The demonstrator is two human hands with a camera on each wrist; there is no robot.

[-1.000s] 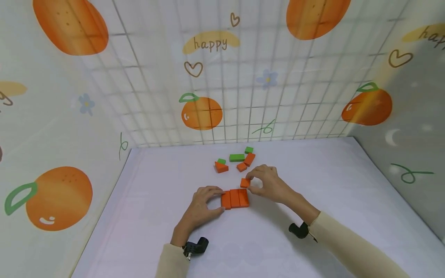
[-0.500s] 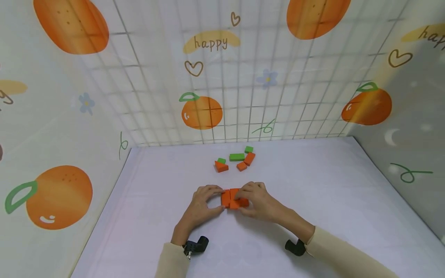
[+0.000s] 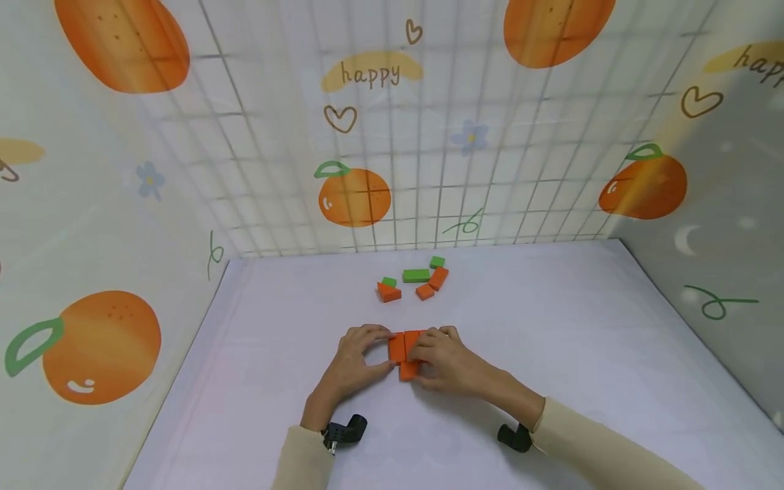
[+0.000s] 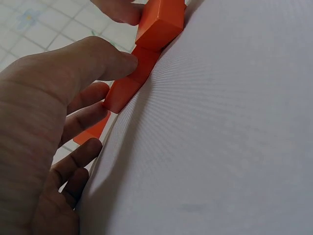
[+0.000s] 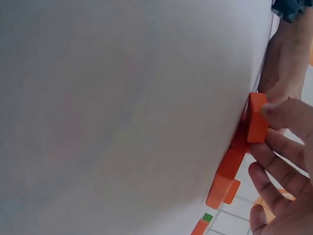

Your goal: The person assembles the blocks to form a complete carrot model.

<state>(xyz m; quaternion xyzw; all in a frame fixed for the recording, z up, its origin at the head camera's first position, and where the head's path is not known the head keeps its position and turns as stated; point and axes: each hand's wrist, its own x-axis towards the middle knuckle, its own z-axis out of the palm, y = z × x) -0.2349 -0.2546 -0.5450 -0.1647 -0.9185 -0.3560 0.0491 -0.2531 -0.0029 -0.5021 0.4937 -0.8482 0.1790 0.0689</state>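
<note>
In the head view, a row of orange wooden blocks (image 3: pixel 396 348) lies flat on the white table. My left hand (image 3: pixel 354 357) holds the row's left block between thumb and fingers, at its near and far ends. With thumb and fingertips, my right hand (image 3: pixel 452 361) pinches a smaller orange block (image 3: pixel 407 372) at the near side of the row. That hand hides the row's right part in the head view. Seen from the right wrist, the pinched block (image 5: pixel 257 117) stands in front of the row (image 5: pixel 227 171), the thumb on its near face.
Beyond the row lie a long green block (image 3: pixel 416 275), small green blocks (image 3: pixel 437 262), an orange triangular block (image 3: pixel 388 292) and two loose orange blocks (image 3: pixel 438 278). A patterned curtain (image 3: pixel 275 170) over a wire grid closes off the back. Each wrist carries a black camera (image 3: pixel 348 430).
My right hand has brought the small orange block from the row's far side, over the row, to its near side. The left hand stays at the row's left end.
</note>
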